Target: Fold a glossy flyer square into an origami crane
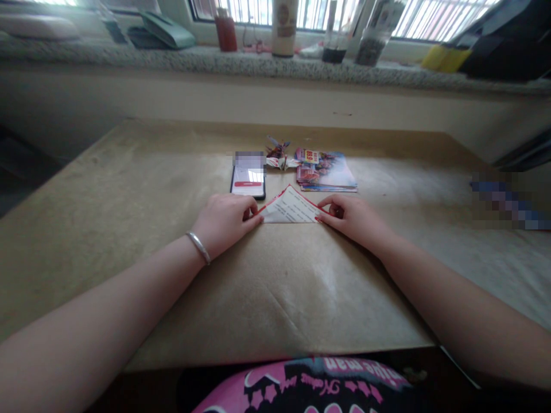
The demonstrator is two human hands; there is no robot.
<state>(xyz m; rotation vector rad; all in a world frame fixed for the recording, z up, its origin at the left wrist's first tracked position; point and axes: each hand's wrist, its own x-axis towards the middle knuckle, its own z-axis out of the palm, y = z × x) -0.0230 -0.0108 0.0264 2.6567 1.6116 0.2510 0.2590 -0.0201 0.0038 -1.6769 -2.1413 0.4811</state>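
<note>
Two hands on one folded paper. The paper [289, 207] lies flat as a triangle near the middle of the table [129, 189], apex pointing away from the person, long edge toward them, printed lines on top, red along the edges. Left hand [224, 221] sits at the left corner, fingers curled narrow, tips pressing the corner down onto the table; silver bracelet [198, 247] on that wrist. Right hand [350, 217] sits at the right corner, fingers also curled close, red-nailed tips pinching or pressing the paper edge; cannot tell if a layer is lifted there.

Just beyond the paper: a phone [248, 182] with lit screen, touching nothing, close to the left hand. Right of it a small folded paper crane [278, 155], and a stack of colourful leaflets [326, 170] near the apex. Bottles and jars stand on the window ledge [258, 63] far back. Brown paper sheet covers the table.

Risks, as judged: the paper is thin and only pinned at two corners, so uneven pressure could let one corner slide and the layers drift out of line, giving a skewed crease. A hard drag of the nails could tear or scuff the edge. The phone is close enough that a sweep of the left hand could knock it.
</note>
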